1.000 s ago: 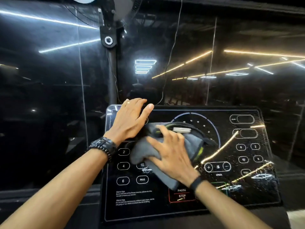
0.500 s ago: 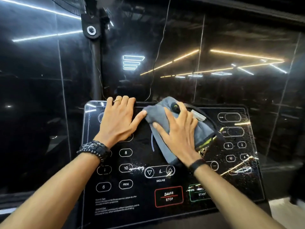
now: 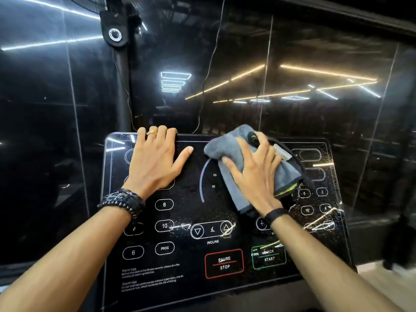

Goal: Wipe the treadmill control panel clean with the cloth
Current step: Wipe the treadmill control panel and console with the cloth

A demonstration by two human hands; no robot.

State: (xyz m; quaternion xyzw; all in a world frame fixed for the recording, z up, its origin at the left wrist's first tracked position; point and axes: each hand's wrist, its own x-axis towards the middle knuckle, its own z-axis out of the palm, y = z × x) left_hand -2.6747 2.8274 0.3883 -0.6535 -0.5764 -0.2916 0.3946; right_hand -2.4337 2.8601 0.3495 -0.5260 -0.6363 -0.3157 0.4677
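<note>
The glossy black treadmill control panel (image 3: pixel 186 262) fills the lower middle of the head view, with white outlined buttons, a red PAUSE/STOP box and a green QUICK START box. A grey cloth (image 3: pixel 227 149) with a yellow-green edge lies on the panel's upper right part. My right hand (image 3: pixel 254 174) presses flat on the cloth, fingers spread, and covers much of it. My left hand (image 3: pixel 155 161) rests flat on the upper left of the panel, its fingertips curled over the top edge, holding nothing. Water droplets speckle the right side of the panel.
A dark mirrored wall (image 3: pixel 292 52) stands right behind the panel and reflects ceiling light strips. A black pole (image 3: pixel 122 91) rises behind the panel's top left corner. A thin cable (image 3: pixel 209 68) hangs down the wall. Pale floor (image 3: pixel 387 282) shows at the lower right.
My right hand has slid the cloth up from the panel's middle to its top right part. My left hand has shifted up to the top edge.
</note>
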